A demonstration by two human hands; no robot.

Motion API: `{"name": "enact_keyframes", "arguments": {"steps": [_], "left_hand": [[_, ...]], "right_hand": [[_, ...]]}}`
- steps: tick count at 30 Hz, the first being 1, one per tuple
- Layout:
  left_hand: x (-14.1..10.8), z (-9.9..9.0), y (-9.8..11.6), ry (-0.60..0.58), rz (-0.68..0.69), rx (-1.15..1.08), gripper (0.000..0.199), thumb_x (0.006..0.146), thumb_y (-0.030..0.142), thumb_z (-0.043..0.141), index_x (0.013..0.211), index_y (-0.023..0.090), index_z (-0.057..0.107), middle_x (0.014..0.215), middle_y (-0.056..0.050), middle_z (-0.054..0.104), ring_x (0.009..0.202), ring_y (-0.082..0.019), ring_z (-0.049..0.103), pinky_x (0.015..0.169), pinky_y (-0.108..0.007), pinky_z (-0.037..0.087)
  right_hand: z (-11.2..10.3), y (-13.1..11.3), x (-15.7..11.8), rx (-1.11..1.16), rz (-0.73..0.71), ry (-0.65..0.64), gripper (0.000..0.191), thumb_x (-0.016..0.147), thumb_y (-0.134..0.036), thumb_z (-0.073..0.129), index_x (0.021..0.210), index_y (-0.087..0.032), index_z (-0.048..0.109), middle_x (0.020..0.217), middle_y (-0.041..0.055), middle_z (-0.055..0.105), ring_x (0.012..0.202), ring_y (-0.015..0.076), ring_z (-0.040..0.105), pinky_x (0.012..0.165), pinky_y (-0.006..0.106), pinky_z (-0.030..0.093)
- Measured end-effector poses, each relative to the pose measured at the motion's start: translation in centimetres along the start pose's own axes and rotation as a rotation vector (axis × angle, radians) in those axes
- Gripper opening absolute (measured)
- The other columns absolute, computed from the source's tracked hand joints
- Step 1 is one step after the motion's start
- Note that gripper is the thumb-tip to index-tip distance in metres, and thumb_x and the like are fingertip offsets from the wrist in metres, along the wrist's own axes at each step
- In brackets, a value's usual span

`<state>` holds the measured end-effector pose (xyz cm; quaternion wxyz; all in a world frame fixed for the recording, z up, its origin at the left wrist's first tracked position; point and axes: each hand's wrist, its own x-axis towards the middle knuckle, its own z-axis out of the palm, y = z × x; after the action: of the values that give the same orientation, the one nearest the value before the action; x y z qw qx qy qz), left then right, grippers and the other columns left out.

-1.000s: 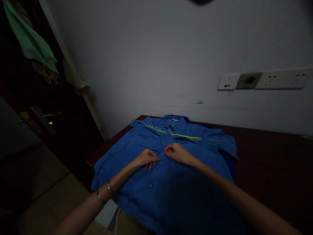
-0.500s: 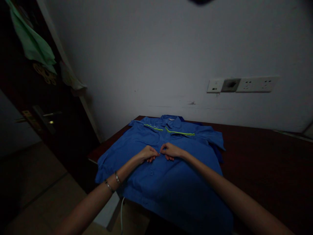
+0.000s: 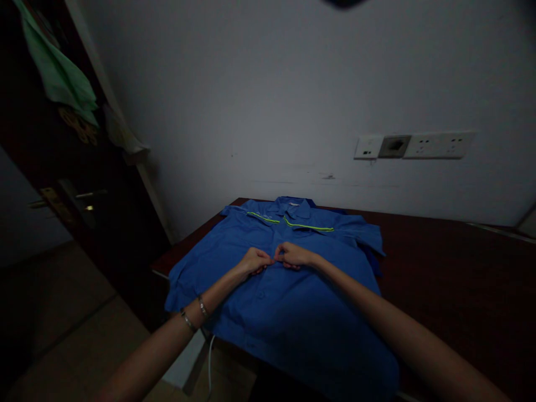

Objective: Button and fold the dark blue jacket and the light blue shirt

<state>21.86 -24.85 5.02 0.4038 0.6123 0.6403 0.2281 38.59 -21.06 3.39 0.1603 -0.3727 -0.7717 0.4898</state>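
A blue work shirt [image 3: 318, 301] with yellow-green chest stripes lies spread out, front side up, its collar toward the wall. Over the middle of its front placket, my left hand [image 3: 254, 260] pinches the cloth between thumb and fingers. My right hand [image 3: 290, 255] pinches at the same spot from the other side, and the fingertips of both hands almost meet. Whatever small part sits between them, perhaps a button, is hidden by the fingers. Lower on the placket a button [image 3: 261, 294] shows faintly.
The dark reddish table [image 3: 444, 268] runs along the wall. Several sockets [image 3: 435, 146] are set in the wall. A door [image 3: 113, 184] with a green cloth [image 3: 67, 78] stands at left. Below the table's front edge are a white box [image 3: 184, 360] and a white cable [image 3: 210, 363].
Both hands stay at the same place on the placket. The fingertips have drawn slightly closer together, and the right fingers have shifted a little. The shirt has hardly moved.
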Motion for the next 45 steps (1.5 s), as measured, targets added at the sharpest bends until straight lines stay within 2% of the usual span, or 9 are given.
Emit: {"name": "enact_keyframes", "arguments": {"steps": [14,19,24,29,32,35,39,42,45], "left_hand": [[-0.5,-0.9,-0.6,-0.081,0.035,-0.078,0.023,0.062,0.031,0.061,0.052,0.017,0.046,0.035,0.01,0.035,0.029,-0.003,0.026,0.032,-0.019,0.016],[-0.7,-0.9,-0.6,-0.08,0.033,-0.1,0.023,0.061,0.031,0.06,0.053,0.017,0.044,0.034,0.01,0.035,0.029,-0.003,0.025,0.032,-0.019,0.014],[-1.2,-0.5,-0.5,-0.021,0.06,-0.172,0.021,0.062,0.032,0.06,0.057,0.016,0.048,0.036,0.01,0.036,0.031,-0.003,0.026,0.035,-0.019,0.015],[-2.1,1.1,-0.7,0.183,0.139,-0.167,0.02,0.066,0.03,0.06,0.07,0.011,0.059,0.043,0.008,0.041,0.038,-0.004,0.032,0.04,-0.018,0.022],[-3.1,1.9,-0.9,0.242,0.271,-0.01,0.023,0.069,0.027,0.059,0.082,0.01,0.064,0.051,0.004,0.048,0.047,-0.007,0.04,0.045,-0.018,0.028],[-4.3,2.3,-1.0,0.242,0.408,0.243,0.026,0.076,0.027,0.052,0.093,0.013,0.065,0.061,0.0,0.057,0.056,-0.01,0.047,0.054,-0.02,0.035],[-5.8,2.7,-0.6,0.267,0.51,0.516,0.028,0.081,0.026,0.046,0.102,0.018,0.062,0.087,-0.006,0.064,0.075,-0.017,0.055,0.071,-0.026,0.04],[-6.5,3.0,-0.3,0.234,0.503,0.618,0.031,0.084,0.031,0.042,0.108,0.02,0.059,0.099,-0.008,0.061,0.085,-0.02,0.056,0.076,-0.028,0.04],[-6.9,3.0,-0.1,0.184,0.529,0.643,0.031,0.086,0.031,0.038,0.105,0.018,0.06,0.094,-0.008,0.06,0.082,-0.018,0.056,0.075,-0.027,0.04]], "right_hand": [[1.5,-0.3,-0.7,-0.091,-0.05,0.184,0.011,0.083,-0.025,0.043,0.088,-0.016,0.048,0.05,-0.0055,0.048,0.036,0.0069,0.041,0.035,0.017,0.027],[2.4,0.1,-0.8,-0.32,-0.253,0.345,0.012,0.084,-0.02,0.041,0.088,-0.014,0.051,0.075,0.006,0.061,0.067,0.0136,0.057,0.058,0.02,0.039],[3.4,-0.4,-1.3,-0.472,-0.229,0.419,0.018,0.087,-0.019,0.038,0.1,-0.013,0.049,0.086,0.0123,0.063,0.077,0.0187,0.06,0.066,0.025,0.04],[3.5,-0.7,-1.2,-0.198,-0.22,0.42,0.011,0.083,-0.015,0.044,0.089,-0.014,0.053,0.081,0.0068,0.063,0.068,0.0134,0.06,0.058,0.021,0.046],[3.2,-0.7,-0.9,0.15,-0.093,0.359,0.008,0.079,-0.013,0.047,0.081,-0.013,0.055,0.07,0.0023,0.061,0.057,0.0102,0.058,0.047,0.018,0.047],[3.0,-0.7,-0.8,0.373,-0.021,0.351,0.012,0.078,-0.023,0.055,0.073,-0.011,0.057,0.062,0.0015,0.06,0.057,0.0104,0.059,0.047,0.018,0.05],[3.0,-0.9,-0.8,0.354,-0.015,0.399,0.024,0.069,-0.034,0.065,0.068,-0.01,0.06,0.059,0.0018,0.061,0.049,0.0095,0.058,0.042,0.016,0.047],[3.1,-1.0,-0.7,0.356,-0.006,0.422,0.014,0.068,-0.024,0.064,0.066,-0.011,0.059,0.058,0.0003,0.062,0.046,0.0091,0.057,0.042,0.016,0.046],[3.3,-0.8,-0.6,0.412,-0.004,0.417,0.008,0.07,-0.017,0.06,0.064,-0.012,0.057,0.055,-0.0017,0.059,0.047,0.0094,0.057,0.046,0.018,0.049]]}}
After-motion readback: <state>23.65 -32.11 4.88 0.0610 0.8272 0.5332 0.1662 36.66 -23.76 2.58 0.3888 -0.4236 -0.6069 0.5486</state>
